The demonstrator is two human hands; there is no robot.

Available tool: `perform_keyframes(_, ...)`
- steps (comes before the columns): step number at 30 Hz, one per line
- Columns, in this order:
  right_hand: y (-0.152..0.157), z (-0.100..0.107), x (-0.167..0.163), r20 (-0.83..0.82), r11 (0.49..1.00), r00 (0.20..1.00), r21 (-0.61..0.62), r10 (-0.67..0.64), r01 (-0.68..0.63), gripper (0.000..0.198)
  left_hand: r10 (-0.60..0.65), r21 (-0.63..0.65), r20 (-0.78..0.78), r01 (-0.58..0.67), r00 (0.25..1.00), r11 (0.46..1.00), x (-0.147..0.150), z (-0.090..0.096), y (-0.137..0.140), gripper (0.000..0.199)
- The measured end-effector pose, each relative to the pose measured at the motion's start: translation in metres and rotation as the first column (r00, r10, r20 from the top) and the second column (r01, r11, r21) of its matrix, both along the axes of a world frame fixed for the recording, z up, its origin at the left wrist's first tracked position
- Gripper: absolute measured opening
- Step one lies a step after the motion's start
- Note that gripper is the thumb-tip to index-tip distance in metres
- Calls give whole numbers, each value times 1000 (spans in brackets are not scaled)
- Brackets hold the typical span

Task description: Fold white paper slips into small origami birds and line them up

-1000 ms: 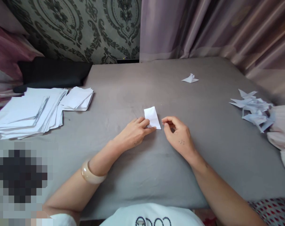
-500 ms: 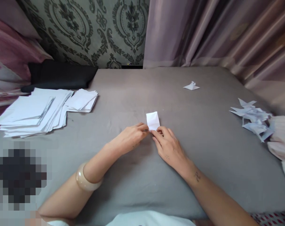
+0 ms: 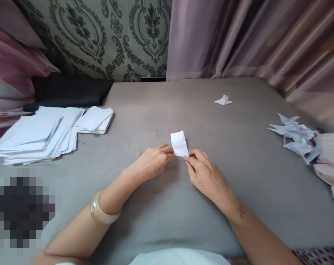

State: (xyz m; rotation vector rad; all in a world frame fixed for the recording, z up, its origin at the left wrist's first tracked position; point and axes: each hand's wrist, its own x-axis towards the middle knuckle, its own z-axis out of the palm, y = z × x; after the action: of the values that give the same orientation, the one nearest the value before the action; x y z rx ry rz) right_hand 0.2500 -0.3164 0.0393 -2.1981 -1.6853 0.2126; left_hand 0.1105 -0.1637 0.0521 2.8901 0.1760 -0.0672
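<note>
A small folded piece of white paper (image 3: 179, 142) is between my hands in the middle of the grey cloth surface. At its lower left corner, my left hand (image 3: 159, 157) pinches the edge with the fingers closed. My right hand (image 3: 204, 167) grips the lower right corner between thumb and forefinger, the other fingers curled. A crease runs across the upper part of the paper. My left fingertips partly cover its left edge.
Stacks of larger white sheets (image 3: 31, 134) and smaller squares (image 3: 95, 118) lie at left, before a black folded item (image 3: 70, 90). One folded paper bird (image 3: 223, 100) stands at the back; several more paper birds (image 3: 296, 136) are heaped at right beside pale fabric (image 3: 331, 154).
My right hand has slid a little to the right along the paper's lower edge, so more of the paper shows. My left hand has stayed nearly in place.
</note>
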Motion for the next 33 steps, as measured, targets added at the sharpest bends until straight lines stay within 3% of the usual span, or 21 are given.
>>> perform_keyframes(3,1,-1,8,-94,998,995,35,-46,49,19,12,1,51,-12,999,1000,1,-5,0,30)
perform_keyframes(7,11,-9,14,-227,968,957,132,-181,215,15,33,13,184,-36,982,999,4,-17,0,32)
perform_keyframes(10,19,-16,12,-235,943,938,156,-255,295,21,25,27,250,-33,968,999,4,-25,-1,31)
perform_keyframes(14,24,-22,8,-263,948,950,219,-170,231,12,59,-5,366,-61,929,998,3,-29,-2,26)
perform_keyframes(16,25,-21,8,-239,940,965,294,-105,175,11,155,-27,491,-163,857,986,2,-28,-3,27)
perform_keyframes(19,25,-16,10,-70,911,996,406,-47,72,19,243,10,630,-320,738,947,1,-25,-5,40)
perform_keyframes(21,25,-14,11,63,912,998,409,-6,-20,24,183,101,613,-306,768,947,0,-23,-5,36)
perform_keyframes(25,21,-16,13,175,950,983,294,54,-104,26,0,241,419,-111,908,964,1,-24,-6,22)
perform_keyframes(33,1,-17,15,107,985,994,168,25,-43,18,-26,206,355,-51,934,977,5,-30,-7,25)
